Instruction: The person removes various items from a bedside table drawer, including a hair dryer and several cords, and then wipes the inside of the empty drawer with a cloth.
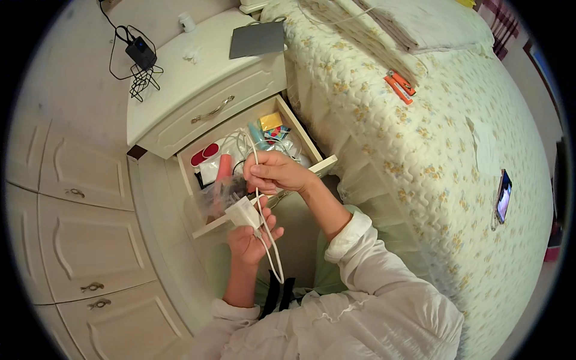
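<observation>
My left hand [246,243] is closed around a white charger plug [243,213], its palm turned up over the front of an open drawer [195,231]. From the plug a white cable [277,264] hangs down in a loop and runs up to my right hand [277,172]. The fingers of that hand are pinched on the cable, above and to the right of the plug. Beside the plug is a clear plastic bag [207,201]; whether my left hand touches it I cannot tell. More white cord [240,137] lies in the drawer behind my right hand.
The drawer holds a coral tube-shaped item [224,166], red oval-ended items [210,150] and a yellow packet [270,122]. On the nightstand [174,72] lies a grey flat panel [258,39]. The bed [384,144] on the right bears orange packs [399,88] and a phone [503,197]. Cabinets [90,240] stand left.
</observation>
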